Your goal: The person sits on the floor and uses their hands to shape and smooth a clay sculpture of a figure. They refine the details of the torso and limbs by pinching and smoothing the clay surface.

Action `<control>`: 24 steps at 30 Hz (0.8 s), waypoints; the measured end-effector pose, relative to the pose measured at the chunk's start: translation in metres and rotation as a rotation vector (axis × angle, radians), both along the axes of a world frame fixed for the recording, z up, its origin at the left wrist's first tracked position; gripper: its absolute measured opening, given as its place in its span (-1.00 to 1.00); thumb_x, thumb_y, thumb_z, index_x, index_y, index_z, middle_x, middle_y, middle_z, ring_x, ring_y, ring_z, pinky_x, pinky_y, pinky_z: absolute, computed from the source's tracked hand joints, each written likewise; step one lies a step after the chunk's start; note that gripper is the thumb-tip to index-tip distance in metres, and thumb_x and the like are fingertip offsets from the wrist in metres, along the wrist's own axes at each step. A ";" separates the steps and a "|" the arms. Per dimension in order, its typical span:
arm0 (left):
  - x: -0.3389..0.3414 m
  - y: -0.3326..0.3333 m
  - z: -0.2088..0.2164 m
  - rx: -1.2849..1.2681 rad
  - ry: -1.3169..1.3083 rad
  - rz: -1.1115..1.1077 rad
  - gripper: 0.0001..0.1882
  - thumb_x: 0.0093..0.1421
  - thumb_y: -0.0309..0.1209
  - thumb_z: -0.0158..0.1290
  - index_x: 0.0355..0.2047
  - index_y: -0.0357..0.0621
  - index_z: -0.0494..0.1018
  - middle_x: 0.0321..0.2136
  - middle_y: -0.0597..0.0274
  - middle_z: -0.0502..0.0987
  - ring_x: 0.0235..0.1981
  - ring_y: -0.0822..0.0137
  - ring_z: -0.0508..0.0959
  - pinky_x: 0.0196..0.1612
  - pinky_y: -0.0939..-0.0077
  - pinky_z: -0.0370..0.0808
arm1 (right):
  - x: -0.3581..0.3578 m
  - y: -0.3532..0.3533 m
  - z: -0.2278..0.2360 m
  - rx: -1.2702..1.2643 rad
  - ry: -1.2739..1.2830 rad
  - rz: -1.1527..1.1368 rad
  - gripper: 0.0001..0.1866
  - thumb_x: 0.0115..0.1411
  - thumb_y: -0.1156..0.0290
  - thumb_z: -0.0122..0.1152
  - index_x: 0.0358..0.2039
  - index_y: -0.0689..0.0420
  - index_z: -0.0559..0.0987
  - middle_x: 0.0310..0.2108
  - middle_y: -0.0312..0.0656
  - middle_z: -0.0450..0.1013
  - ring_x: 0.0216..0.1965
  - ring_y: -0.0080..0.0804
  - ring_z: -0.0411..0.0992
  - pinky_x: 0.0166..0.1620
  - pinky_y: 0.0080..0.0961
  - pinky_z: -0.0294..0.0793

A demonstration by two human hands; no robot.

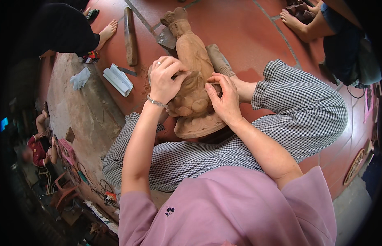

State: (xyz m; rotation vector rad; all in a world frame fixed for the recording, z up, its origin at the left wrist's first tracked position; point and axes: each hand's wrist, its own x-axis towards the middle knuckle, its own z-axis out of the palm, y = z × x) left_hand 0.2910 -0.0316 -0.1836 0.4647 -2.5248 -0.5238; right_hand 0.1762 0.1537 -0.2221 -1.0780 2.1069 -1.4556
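A reddish-brown carved statue [194, 53] lies tilted between my legs, its round lotus-like base [199, 125] towards me and its head end [174, 16] away. My left hand [167, 78], with a ring and a bracelet, is closed in a pinch over the statue's left side. Whatever its fingertips hold is hidden. On the statue's right side, my right hand [224, 96] grips the carving with bent fingers and thumb. Part of the carved surface is covered by my hands.
On the red tile floor lie a long wooden mallet-like bar [130, 37], a folded white paper [118, 80] and a crumpled white cloth [80, 78]. A worn slab [82, 110] runs along the left. Other people's bare feet [108, 33] show at the far left and far right.
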 end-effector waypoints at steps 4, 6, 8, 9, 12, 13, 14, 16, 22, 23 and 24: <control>-0.031 0.013 0.004 -0.150 0.012 0.105 -0.79 -0.11 -0.42 0.36 -0.54 0.02 0.51 -0.46 0.36 0.49 -0.23 0.20 0.54 -0.08 0.28 0.38 | -0.001 0.001 0.002 -0.002 -0.014 0.018 -0.70 0.29 0.20 0.26 -0.16 0.19 0.57 0.01 -0.04 0.50 0.03 -0.05 0.46 0.11 -0.21 0.40; -0.025 0.021 0.008 -0.137 -0.033 0.124 -0.78 -0.10 -0.44 0.35 -0.56 0.00 0.47 -0.47 0.33 0.46 -0.22 0.18 0.54 -0.04 0.25 0.37 | -0.004 0.003 0.001 -0.004 -0.019 0.022 -0.71 0.29 0.21 0.26 -0.17 0.19 0.57 0.01 -0.03 0.50 0.03 -0.05 0.47 0.10 -0.21 0.41; -0.003 0.023 0.012 -0.098 -0.139 0.126 -0.79 -0.09 -0.45 0.33 -0.55 -0.01 0.47 -0.46 0.32 0.47 -0.22 0.17 0.54 -0.03 0.25 0.37 | -0.002 0.003 0.001 -0.014 -0.039 0.016 -0.71 0.29 0.21 0.26 -0.17 0.18 0.57 0.01 -0.03 0.50 0.03 -0.05 0.47 0.09 -0.21 0.41; 0.009 0.024 0.013 -0.037 -0.129 0.115 -0.79 -0.08 -0.46 0.32 -0.55 -0.04 0.46 -0.46 0.31 0.48 -0.23 0.16 0.54 -0.02 0.22 0.36 | 0.000 0.002 0.002 -0.006 -0.046 0.008 -0.71 0.29 0.21 0.26 -0.17 0.18 0.57 0.00 -0.03 0.51 0.03 -0.05 0.47 0.10 -0.21 0.41; 0.004 0.027 0.008 -0.056 -0.029 0.135 -0.75 -0.04 -0.52 0.32 -0.57 -0.11 0.41 -0.50 0.26 0.45 -0.31 0.15 0.54 -0.04 0.22 0.40 | -0.001 0.001 0.000 -0.008 0.001 0.000 -0.71 0.29 0.21 0.26 -0.17 0.18 0.57 0.00 -0.04 0.51 0.03 -0.06 0.47 0.11 -0.21 0.40; -0.003 0.029 0.007 -0.088 -0.019 0.165 -0.75 -0.04 -0.51 0.32 -0.58 -0.10 0.39 -0.51 0.26 0.44 -0.30 0.14 0.55 -0.04 0.22 0.39 | 0.000 0.000 0.000 -0.010 -0.010 0.001 -0.71 0.29 0.20 0.26 -0.17 0.18 0.57 0.00 -0.04 0.51 0.03 -0.06 0.47 0.12 -0.21 0.39; -0.012 0.029 0.007 -0.121 -0.002 0.194 -0.75 -0.04 -0.50 0.32 -0.58 -0.10 0.40 -0.52 0.26 0.45 -0.29 0.14 0.55 -0.03 0.22 0.39 | 0.001 -0.001 0.000 -0.012 -0.020 0.001 -0.71 0.29 0.20 0.26 -0.17 0.19 0.57 0.00 -0.03 0.51 0.03 -0.06 0.47 0.12 -0.21 0.39; -0.032 0.026 0.004 -0.184 0.044 0.251 -0.75 -0.03 -0.48 0.33 -0.58 -0.09 0.40 -0.52 0.26 0.46 -0.27 0.14 0.55 -0.02 0.21 0.38 | 0.000 0.001 0.000 -0.010 -0.029 0.005 -0.70 0.29 0.20 0.26 -0.18 0.19 0.57 0.00 -0.03 0.51 0.04 -0.06 0.46 0.12 -0.21 0.39; -0.022 0.045 0.004 -0.140 -0.040 0.387 -0.77 0.00 -0.38 0.37 -0.58 -0.03 0.48 -0.52 0.31 0.50 -0.27 0.17 0.55 0.00 0.21 0.34 | -0.003 0.001 -0.001 -0.013 -0.044 0.013 -0.70 0.29 0.20 0.26 -0.18 0.21 0.57 0.00 -0.01 0.51 0.04 -0.05 0.46 0.10 -0.21 0.41; -0.015 0.052 -0.003 -0.110 -0.036 0.384 -0.77 0.00 -0.38 0.37 -0.58 -0.03 0.48 -0.51 0.31 0.50 -0.27 0.17 0.55 0.00 0.20 0.34 | -0.003 0.001 -0.001 -0.009 -0.032 0.006 -0.70 0.29 0.21 0.26 -0.18 0.21 0.57 -0.01 -0.01 0.51 0.04 -0.05 0.46 0.09 -0.21 0.42; -0.012 0.057 -0.003 -0.078 -0.037 0.388 -0.77 0.00 -0.37 0.37 -0.58 -0.03 0.48 -0.51 0.31 0.51 -0.27 0.17 0.56 0.01 0.19 0.34 | -0.001 0.002 -0.001 -0.001 -0.024 0.007 -0.70 0.29 0.22 0.27 -0.18 0.21 0.57 -0.01 -0.01 0.51 0.04 -0.04 0.46 0.09 -0.22 0.42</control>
